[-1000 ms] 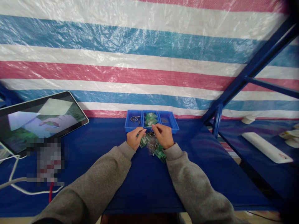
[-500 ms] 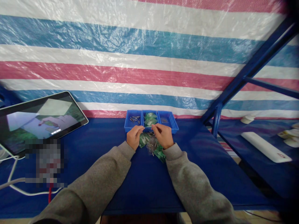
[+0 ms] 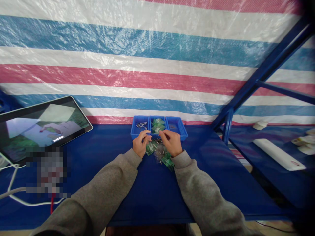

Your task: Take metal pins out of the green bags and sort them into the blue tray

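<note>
My left hand [image 3: 140, 143] is at the front of the blue three-part tray [image 3: 183, 134], its thumb and forefinger slightly apart with nothing visible between them. My right hand [image 3: 173, 143] pinches something I cannot make out, by the tray's front edge. Metal pins [image 3: 142, 125] lie in the tray's left compartment, green packets [image 3: 157, 125] fill the middle one, and a small clear item [image 3: 172, 126] is in the right one. On the table between my wrists are more green packets [image 3: 168, 160] and a clear bag [image 3: 159, 153] with small metal pieces.
A tablet [image 3: 44, 127] displaying a picture leans at the left, with white cables [image 3: 14, 196] before it. Blue metal bars [image 3: 228, 126] rise at the right. Beyond them, a long white object [image 3: 279, 154] rests on another blue surface. Striped sheeting [image 3: 147, 78] hangs behind.
The fingers of my left hand have parted, and that hand has shifted slightly left. My right hand keeps nearly the same place and pinch.
</note>
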`<state>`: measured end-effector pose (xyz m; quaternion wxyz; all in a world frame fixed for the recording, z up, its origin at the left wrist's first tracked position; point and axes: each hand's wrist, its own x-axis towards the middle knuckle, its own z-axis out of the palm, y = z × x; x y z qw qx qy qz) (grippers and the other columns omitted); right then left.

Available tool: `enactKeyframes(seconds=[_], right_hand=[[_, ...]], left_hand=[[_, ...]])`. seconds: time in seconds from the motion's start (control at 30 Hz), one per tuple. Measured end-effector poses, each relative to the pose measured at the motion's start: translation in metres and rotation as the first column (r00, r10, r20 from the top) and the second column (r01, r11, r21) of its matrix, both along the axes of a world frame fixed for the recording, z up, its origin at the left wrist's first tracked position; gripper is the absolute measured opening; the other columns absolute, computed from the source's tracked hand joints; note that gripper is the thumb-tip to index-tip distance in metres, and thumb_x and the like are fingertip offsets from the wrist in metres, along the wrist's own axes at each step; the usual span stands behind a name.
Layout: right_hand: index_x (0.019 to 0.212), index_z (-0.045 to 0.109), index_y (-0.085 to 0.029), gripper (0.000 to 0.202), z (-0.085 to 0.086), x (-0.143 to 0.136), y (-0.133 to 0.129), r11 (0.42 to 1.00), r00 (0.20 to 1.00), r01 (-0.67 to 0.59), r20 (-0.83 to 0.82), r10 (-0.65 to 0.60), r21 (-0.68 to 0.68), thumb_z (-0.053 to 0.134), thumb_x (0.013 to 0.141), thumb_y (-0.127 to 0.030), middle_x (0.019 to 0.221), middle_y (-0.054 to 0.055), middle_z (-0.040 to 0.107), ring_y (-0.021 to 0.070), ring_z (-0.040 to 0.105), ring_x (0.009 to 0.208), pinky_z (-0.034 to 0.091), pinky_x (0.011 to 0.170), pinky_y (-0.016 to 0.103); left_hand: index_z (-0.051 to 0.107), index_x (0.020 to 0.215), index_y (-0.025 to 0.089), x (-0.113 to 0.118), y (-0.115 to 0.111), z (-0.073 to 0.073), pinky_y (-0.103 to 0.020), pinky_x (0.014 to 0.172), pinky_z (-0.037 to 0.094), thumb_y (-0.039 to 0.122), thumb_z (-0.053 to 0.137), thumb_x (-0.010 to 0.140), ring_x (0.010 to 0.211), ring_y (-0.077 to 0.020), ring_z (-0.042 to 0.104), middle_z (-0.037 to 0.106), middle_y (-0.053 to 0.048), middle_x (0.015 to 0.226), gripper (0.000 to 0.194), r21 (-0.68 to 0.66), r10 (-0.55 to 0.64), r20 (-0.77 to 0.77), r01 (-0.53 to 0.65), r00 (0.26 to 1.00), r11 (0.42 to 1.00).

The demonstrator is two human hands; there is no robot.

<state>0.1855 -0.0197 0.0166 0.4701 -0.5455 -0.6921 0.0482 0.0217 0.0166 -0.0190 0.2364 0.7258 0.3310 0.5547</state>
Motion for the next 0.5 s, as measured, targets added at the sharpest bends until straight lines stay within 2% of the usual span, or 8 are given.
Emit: enactKeyframes(seconds=[0.13, 0.27, 0.37, 0.5], right_hand=[[0.078, 0.066, -0.018, 0.027, -0.0002, -0.0015, -0.0007, 0.991, 0.991, -0.133, -0.017, 0.133, -0.012, 0.048, 0.089, -0.035, 0.071, 0.003, 0.066, 0.0149, 0.058, 0.062, 0.041, 0.06, 0.025], [0.086, 0.067, -0.02, 0.019, -0.0029, -0.003, -0.0004, 0.968, 0.968, -0.248, -0.036, 0.247, -0.046, 0.054, 0.085, -0.034, 0.079, 0.004, 0.068, 0.0165, 0.06, 0.069, 0.044, 0.063, 0.026], [0.082, 0.065, -0.019, 0.018, -0.0031, -0.0035, -0.0004, 0.966, 0.968, -0.249, -0.023, 0.248, -0.069, 0.054, 0.086, -0.034, 0.075, 0.003, 0.066, 0.0159, 0.059, 0.066, 0.043, 0.061, 0.025], [0.082, 0.06, -0.019, 0.023, -0.0011, -0.0031, -0.0012, 0.977, 0.982, -0.189, -0.025, 0.188, -0.1, 0.045, 0.091, -0.035, 0.067, 0.001, 0.061, 0.0138, 0.056, 0.059, 0.041, 0.057, 0.023]], left_hand=[[0.053, 0.103, 0.019, -0.0004, -0.0016, 0.0019, -0.018, 0.053, 0.042, 0.034, 0.052, 0.088, 0.044, -0.0068, 0.05, 0.055, 0.007, 0.055, 0.022, -0.02, 0.031, 0.006, -0.031, 0.999, 0.999], [0.053, 0.099, 0.018, -0.0009, -0.0032, 0.0032, -0.018, 0.053, 0.04, 0.036, 0.051, 0.088, 0.043, -0.0067, 0.048, 0.05, 0.009, 0.049, 0.021, -0.014, 0.045, 0.027, -0.045, 0.999, 0.999], [0.054, 0.1, 0.018, -0.0014, -0.0039, 0.0026, -0.018, 0.052, 0.039, 0.036, 0.049, 0.089, 0.042, -0.0062, 0.046, 0.048, 0.009, 0.047, 0.022, -0.018, 0.039, 0.021, -0.039, 0.999, 0.999], [0.058, 0.102, 0.017, -0.002, -0.0038, 0.004, -0.02, 0.061, 0.046, 0.036, 0.052, 0.087, 0.055, -0.009, 0.058, 0.063, 0.002, 0.065, 0.024, 0.006, 0.043, -0.023, -0.043, 0.999, 0.999]])
